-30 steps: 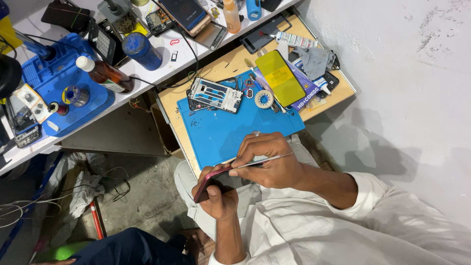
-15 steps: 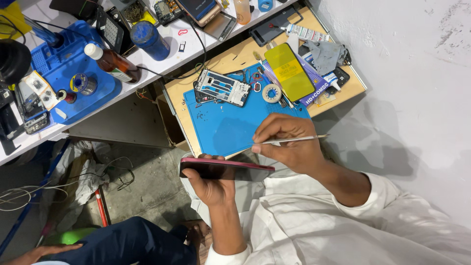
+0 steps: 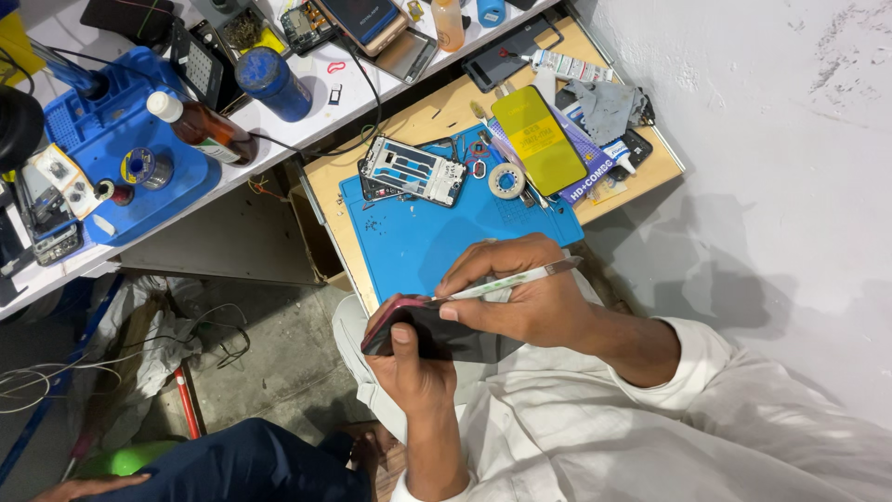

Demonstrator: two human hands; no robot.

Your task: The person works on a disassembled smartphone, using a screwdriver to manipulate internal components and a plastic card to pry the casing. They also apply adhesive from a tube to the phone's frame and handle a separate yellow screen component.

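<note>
Left hand (image 3: 413, 367) grips a dark phone (image 3: 423, 327) from below, thumb on its back. Right hand (image 3: 520, 293) pinches a thin pry tool (image 3: 511, 281) at the phone's edge. Just beyond the fingers: blue mat (image 3: 437, 237), farther out a yellow rectangular film pack (image 3: 537, 139).

— What's the person wearing?
— A loose white garment with long sleeves; the cloth is creased all over. The right sleeve (image 3: 692, 358) ends in a plain cuff at about four o'clock of the right hand (image 3: 520, 297).
— And the left hand (image 3: 413, 367)?
— Bare, forearm too, no rings.
</note>
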